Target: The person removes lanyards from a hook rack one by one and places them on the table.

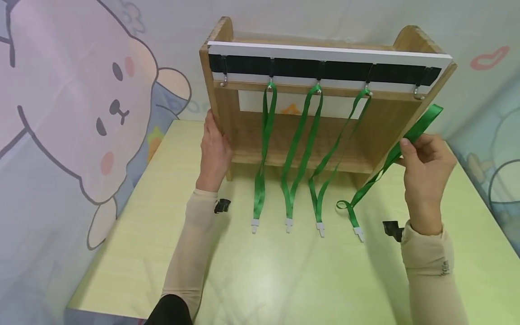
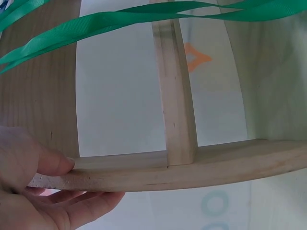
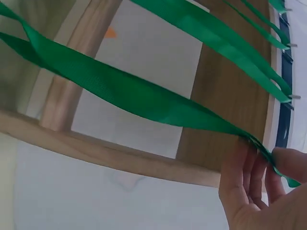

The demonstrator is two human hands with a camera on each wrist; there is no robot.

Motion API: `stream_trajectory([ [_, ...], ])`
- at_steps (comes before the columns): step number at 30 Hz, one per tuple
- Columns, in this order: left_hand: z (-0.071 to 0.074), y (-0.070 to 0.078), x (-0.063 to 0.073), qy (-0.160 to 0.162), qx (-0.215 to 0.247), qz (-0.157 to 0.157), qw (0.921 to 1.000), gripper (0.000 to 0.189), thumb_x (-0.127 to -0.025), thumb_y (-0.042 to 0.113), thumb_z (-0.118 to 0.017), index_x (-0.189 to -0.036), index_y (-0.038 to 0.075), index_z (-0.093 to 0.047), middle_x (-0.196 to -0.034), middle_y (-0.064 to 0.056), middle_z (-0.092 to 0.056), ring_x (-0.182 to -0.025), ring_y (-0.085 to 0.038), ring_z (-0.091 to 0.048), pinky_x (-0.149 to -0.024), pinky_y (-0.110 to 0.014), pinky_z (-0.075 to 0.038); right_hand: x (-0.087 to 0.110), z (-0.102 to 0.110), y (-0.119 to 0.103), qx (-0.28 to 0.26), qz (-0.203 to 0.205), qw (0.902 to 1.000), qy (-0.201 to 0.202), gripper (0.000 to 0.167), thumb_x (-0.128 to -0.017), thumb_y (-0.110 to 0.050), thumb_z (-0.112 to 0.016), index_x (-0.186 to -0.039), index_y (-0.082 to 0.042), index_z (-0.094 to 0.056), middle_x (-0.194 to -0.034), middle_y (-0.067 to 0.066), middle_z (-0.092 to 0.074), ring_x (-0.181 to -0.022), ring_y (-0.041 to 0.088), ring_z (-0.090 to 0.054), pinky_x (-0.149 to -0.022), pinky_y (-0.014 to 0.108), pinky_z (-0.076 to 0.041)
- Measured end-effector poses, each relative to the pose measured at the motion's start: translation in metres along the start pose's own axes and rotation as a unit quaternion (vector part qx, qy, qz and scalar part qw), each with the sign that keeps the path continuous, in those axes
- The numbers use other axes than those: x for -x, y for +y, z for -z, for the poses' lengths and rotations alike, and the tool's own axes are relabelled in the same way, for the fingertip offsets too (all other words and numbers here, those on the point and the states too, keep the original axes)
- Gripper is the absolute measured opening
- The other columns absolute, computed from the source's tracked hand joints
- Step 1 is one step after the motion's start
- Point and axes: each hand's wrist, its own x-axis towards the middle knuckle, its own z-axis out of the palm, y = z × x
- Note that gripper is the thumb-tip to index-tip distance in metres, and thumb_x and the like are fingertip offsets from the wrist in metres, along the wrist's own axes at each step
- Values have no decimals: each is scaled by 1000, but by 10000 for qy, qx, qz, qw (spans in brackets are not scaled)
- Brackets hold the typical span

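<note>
Right hand (image 1: 428, 174) pinched green strap (image 1: 393, 156) near upper end, by right side of wooden shelf (image 1: 243, 144); left hand (image 1: 215, 151) gripped shelf's left side between thumb and fingers. Strap looked light, limp, slightly slippery, hardly fragile; best hold seemed near top.

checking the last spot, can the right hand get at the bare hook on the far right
Probably yes: in the head view the right hand is a little below the bare hook, with nothing apparent between them except the green strap it pinches.
</note>
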Motion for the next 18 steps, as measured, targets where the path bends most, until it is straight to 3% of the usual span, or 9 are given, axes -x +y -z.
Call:
stream_trajectory([
  [2, 0, 0, 0, -19, -4, 38, 10000, 62, -99, -11, -48, -153, -6, -17, -147, -33, -37, -128, -49, -49, -103, -56, -47, 1, 7, -1, -486, -529, 9973, -129, 12, -88, 6, -73, -88, 14, -64, -76, 11, -63, -68, 18, -63, -58, 24, -59],
  [7, 1, 2, -1, -37, -26, 79, 10000, 62, -99, -11, -49, -153, -5, -17, -147, -32, -37, -130, -49, -48, -104, -56, -46, 1, 23, -2, -980, -1514, 9824, -495, 9, -89, 4, -73, -92, 10, -67, -83, 10, -62, -75, 19, -65, -61, 32, -62],
  [12, 0, 3, -1, -74, -37, 128, 9999, 63, -100, -10, -49, -154, -4, -17, -147, -31, -37, -130, -48, -49, -103, -55, -46, 8, 33, 1, -1129, -1953, 9686, -1043, 5, -92, 7, -68, -95, 7, -72, -84, 7, -67, -75, 18, -68, -61, 33, -61],
  [18, 0, 2, 0, -15, -36, 71, 10000, 63, -99, -10, -49, -154, -4, -17, -146, -32, -38, -130, -49, -49, -103, -56, -47, 26, 40, 14, -548, -2200, 9622, -1510, 11, -94, 6, -66, -96, 0, -76, -82, 4, -69, -72, 15, -69, -61, 30, -61],
])
